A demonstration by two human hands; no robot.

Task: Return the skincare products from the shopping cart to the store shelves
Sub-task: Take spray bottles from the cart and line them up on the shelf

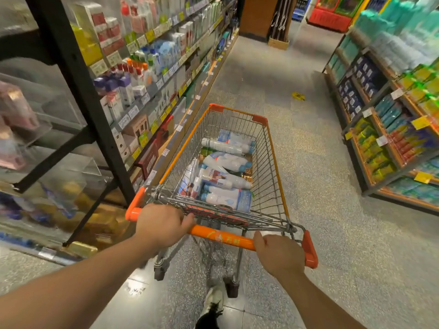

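A wire shopping cart (273,153) with orange trim stands in the aisle ahead of me. Several white and blue skincare bottles and boxes (223,179) lie piled in its basket. My left hand (164,225) grips the left part of the orange handle bar (222,237). My right hand (279,254) grips the right part of the same bar. The skincare shelves (147,67) run along the left of the aisle, stocked with bottles and boxes behind yellow and white price tags.
A black shelf upright (78,91) with clear acrylic bins stands close on the left. Shelves of teal and green packs (392,110) line the right side. Speckled floor (308,150) stretches ahead between them. A yellow sticker (298,96) lies on it. My shoe (213,302) is behind the cart.
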